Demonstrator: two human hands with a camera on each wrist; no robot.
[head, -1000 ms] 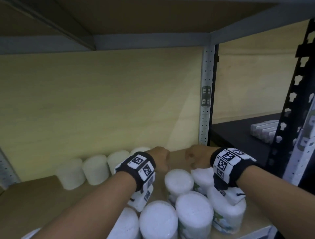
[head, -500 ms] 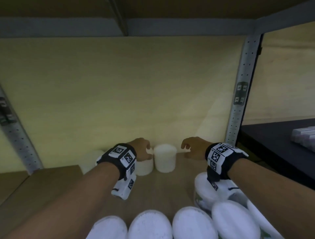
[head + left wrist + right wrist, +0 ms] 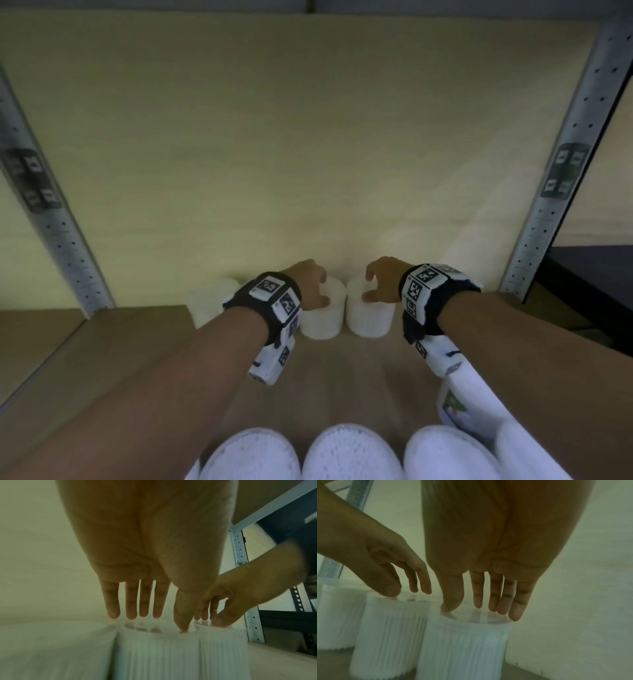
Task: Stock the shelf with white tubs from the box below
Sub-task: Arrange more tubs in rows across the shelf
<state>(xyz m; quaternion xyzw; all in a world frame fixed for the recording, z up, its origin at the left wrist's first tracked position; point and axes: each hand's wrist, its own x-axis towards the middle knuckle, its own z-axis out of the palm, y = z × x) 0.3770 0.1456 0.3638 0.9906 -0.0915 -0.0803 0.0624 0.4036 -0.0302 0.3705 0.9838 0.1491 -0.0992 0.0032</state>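
- At the back of the wooden shelf board (image 3: 137, 359), against the pale yellow rear panel (image 3: 274, 154), two white ribbed plastic tubs stand upright and side by side, touching or nearly so.
- The left hand (image 3: 308, 284) is over the left white tub (image 3: 323, 318); in the left wrist view its fingers (image 3: 145, 601) are straight and spread above the lid, and the thumb tip touches the lid's near rim. The hand is released, not clasped round the tub.
- The right hand (image 3: 382, 279) is over the right white tub (image 3: 368, 318); in the right wrist view its fingers (image 3: 494, 596) reach down straight to the clear lid, with thumb and fingertips at or just on it. Nothing is gripped.
- A third white tub (image 3: 210, 301) stands just left of the pair, partly hidden behind the left wrist band (image 3: 274, 298).
- Along the front edge of the shelf sits a row of white round-lidded tubs (image 3: 349, 452), well apart from the back row; one of them on the right shows a green printed label (image 3: 454, 404).
- Grey perforated metal uprights (image 3: 548, 212) frame the bay on both sides.
- The box is out of view.
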